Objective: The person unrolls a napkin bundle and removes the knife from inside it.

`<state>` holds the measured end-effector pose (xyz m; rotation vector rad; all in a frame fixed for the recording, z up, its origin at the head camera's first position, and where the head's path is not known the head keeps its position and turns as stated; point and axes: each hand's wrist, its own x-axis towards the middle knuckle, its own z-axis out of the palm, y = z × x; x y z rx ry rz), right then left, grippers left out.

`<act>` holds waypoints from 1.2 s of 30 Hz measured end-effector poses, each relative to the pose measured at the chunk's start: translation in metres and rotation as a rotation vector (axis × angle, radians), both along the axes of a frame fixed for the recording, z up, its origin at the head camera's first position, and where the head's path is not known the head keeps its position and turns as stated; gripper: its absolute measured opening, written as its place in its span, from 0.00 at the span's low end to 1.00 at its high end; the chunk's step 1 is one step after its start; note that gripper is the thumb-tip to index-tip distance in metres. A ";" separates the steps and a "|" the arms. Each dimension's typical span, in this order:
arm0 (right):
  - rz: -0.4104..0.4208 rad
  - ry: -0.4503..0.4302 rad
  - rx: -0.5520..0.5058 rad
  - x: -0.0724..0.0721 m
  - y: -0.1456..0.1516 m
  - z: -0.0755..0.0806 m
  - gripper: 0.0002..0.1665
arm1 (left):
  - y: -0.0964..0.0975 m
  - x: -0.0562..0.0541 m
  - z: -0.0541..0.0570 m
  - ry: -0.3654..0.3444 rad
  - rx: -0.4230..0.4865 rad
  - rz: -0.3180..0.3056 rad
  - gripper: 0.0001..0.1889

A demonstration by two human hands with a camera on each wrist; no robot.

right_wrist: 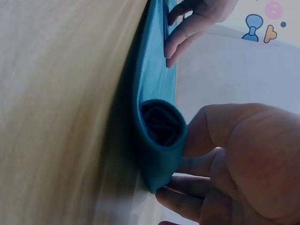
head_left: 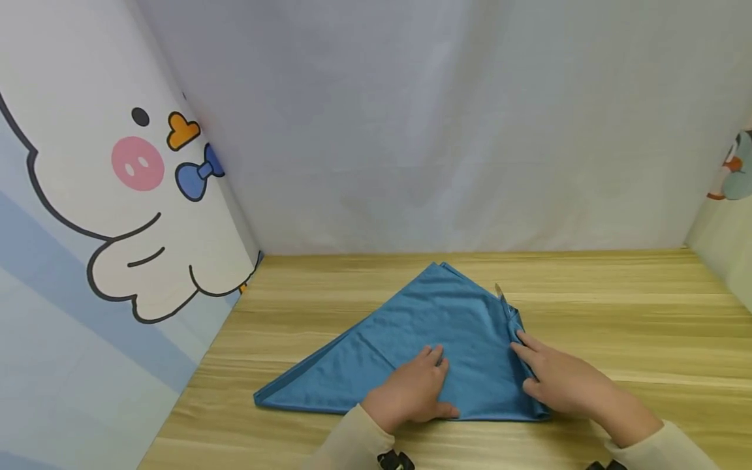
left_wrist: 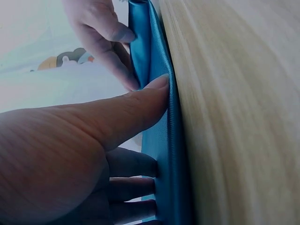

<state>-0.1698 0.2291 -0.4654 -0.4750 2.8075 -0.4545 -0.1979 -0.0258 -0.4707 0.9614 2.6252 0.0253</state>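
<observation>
A glossy blue cloth (head_left: 435, 326), folded into a layered triangle, lies on the wooden table. Its right side is turned over into a roll (right_wrist: 161, 168), whose hollow near end faces the right wrist camera. From the roll's far end pokes a thin pointed metal tip (head_left: 499, 291); the rest of that object is hidden inside the cloth. My left hand (head_left: 416, 385) rests on the cloth with fingers extended, its thumb at the near edge. My right hand (head_left: 564, 375) touches the roll from the right, its fairly straight fingers along the outer side and its thumb near the front.
The light wooden table (head_left: 634, 313) runs back to a pale curtain (head_left: 470, 130). On the left stands a panel with a cartoon duck (head_left: 70, 170). Another cartoon print (head_left: 737, 166) shows at the right edge.
</observation>
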 end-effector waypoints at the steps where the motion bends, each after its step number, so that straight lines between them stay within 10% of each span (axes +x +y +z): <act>1: -0.001 -0.004 0.001 0.000 0.001 0.000 0.36 | 0.000 0.000 0.001 0.000 -0.001 0.001 0.45; 36: 0.025 0.052 -0.026 0.009 0.012 -0.013 0.42 | -0.001 -0.007 -0.011 0.012 0.040 -0.027 0.44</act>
